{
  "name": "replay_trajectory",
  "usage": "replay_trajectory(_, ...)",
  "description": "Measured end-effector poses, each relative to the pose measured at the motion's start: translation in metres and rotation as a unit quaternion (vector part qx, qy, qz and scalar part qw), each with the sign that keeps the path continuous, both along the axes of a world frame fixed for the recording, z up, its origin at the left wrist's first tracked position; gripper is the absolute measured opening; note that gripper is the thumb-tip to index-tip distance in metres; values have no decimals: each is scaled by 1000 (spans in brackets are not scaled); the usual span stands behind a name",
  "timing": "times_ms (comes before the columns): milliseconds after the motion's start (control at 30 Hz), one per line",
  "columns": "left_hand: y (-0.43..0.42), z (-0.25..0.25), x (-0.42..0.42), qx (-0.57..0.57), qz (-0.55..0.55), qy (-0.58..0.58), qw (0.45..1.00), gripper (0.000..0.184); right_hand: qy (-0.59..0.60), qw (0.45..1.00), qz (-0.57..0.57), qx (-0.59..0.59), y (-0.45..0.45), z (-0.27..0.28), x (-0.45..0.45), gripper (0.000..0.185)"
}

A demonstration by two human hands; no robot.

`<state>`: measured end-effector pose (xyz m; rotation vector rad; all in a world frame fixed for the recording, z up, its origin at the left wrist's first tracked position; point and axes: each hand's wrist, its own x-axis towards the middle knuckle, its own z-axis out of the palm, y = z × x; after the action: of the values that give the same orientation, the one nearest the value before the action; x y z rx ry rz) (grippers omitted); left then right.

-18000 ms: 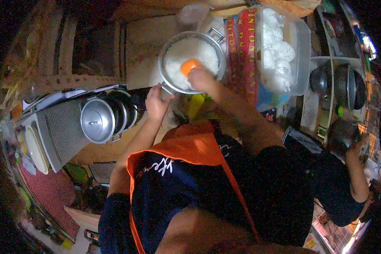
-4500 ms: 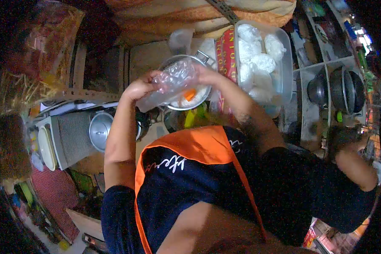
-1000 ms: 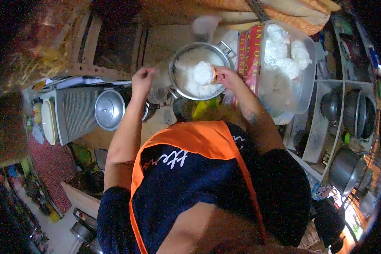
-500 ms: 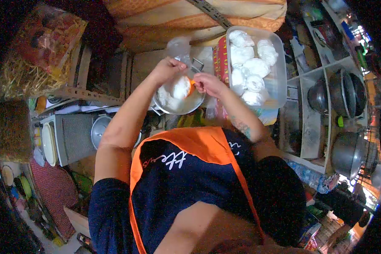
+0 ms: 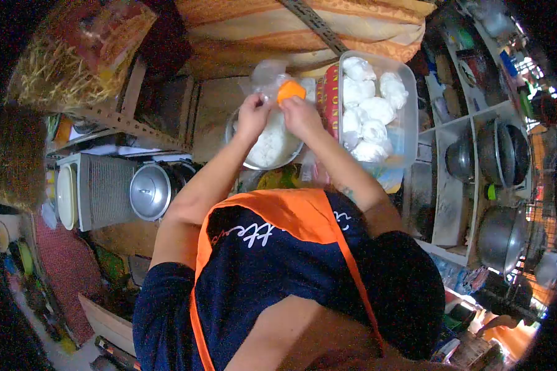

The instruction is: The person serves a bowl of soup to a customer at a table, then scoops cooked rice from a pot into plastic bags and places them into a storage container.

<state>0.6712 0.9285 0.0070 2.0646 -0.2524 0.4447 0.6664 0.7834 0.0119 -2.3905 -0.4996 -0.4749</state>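
Observation:
My left hand (image 5: 254,115) is closed on the edge of a clear plastic bag (image 5: 268,74). In my right hand (image 5: 301,117) is an orange scoop (image 5: 291,91), its orange underside facing me, tipped at the bag's mouth. Whether any powder is inside the scoop is hidden. Below both hands stands a metal pot (image 5: 234,130) holding white powder (image 5: 267,150). To the right, a clear plastic tub (image 5: 408,133) contains several tied bags of white powder (image 5: 376,111).
A red box with yellow lettering (image 5: 332,93) lies against the tub. Left of me are a lidded metal pot (image 5: 150,191) and a grey ridged case (image 5: 108,190). Shelves with dark pans (image 5: 498,145) rise at right; a patterned cloth (image 5: 254,37) hangs behind.
The orange scoop, earlier low over the pot and heaped with white powder, has been raised and tipped at the bag. My left hand has shifted slightly right and lower.

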Motion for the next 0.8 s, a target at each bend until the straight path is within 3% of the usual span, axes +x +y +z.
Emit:
replay_trajectory(33, -1, 6, 7, -204, -28, 124, 971, 13, 15, 991, 20, -135, 0, 13, 0, 13)
replay_trajectory(67, 0, 9, 11, -396, -55, 240, 885, 9, 15, 990, 22, -137, 4, 21, 4, 13)
replay_trajectory(100, 5, 4, 15, -400, -54, 240, 883, 9, 26, 970, 88, -225, 10, 28, 15, 14)
replay_trajectory(133, 14, -1, 19, -462, -79, 340, 816, 8, 35, 938, 153, -310, 16, 33, 21, 15)
replay_trajectory(167, 21, -9, 24, -514, -104, 434, 733, 8, 36, 937, 154, -312, 21, 37, 22, 15)
replay_trajectory(200, 25, -16, 28, -501, -115, 459, 724, 8, 34, 916, 183, -356, 26, 40, 22, 15)
replay_trajectory(233, 24, -24, 32, -501, -116, 462, 723, 8, 35, 892, 211, -398, 31, 41, 23, 15)
replay_trajectory(300, 17, -20, 30, -469, -105, 360, 800, 8, 77, 871, 216, -435, 40, 41, 29, 16)
replay_trajectory(367, 21, -4, 22, -435, -84, 371, 816, 7, 121, 846, 224, -469, 45, 40, 31, 18)
replay_trajectory(400, 23, 7, 20, -395, -65, 378, 835, 7, 136, 869, 206, -429, 47, 42, 34, 19)
replay_trajectory(467, 33, -29, 42, -383, -86, 391, 832, 8, 152, 889, 188, -389, 48, 42, 43, 20)
replay_trajectory(533, 37, -33, 44, -369, -109, 404, 830, 8, 175, 919, 150, -321, 45, 36, 56, 24)
replay_trajectory(600, 40, -3, 29, -342, -67, 425, 835, 8, 177, 930, 144, -288, 42, 43, 58, 26)
replay_trajectory(667, 44, -3, 32, -325, -65, 441, 834, 9, 180, 940, 140, -252, 37, 46, 61, 27)
replay_trajectory(733, 54, -13, 43, -304, -61, 457, 834, 10, 182, 971, 157, -2, 23, 41, 75, 29)
replay_trajectory(767, 61, -26, 51, -300, -48, 434, 848, 10, 182, 970, 158, 0, 13, 41, 79, 29)
replay_trajectory(800, 66, -27, 54, -296, -35, 409, 862, 11, 206, 974, 92, -9, 3, 43, 82, 29)
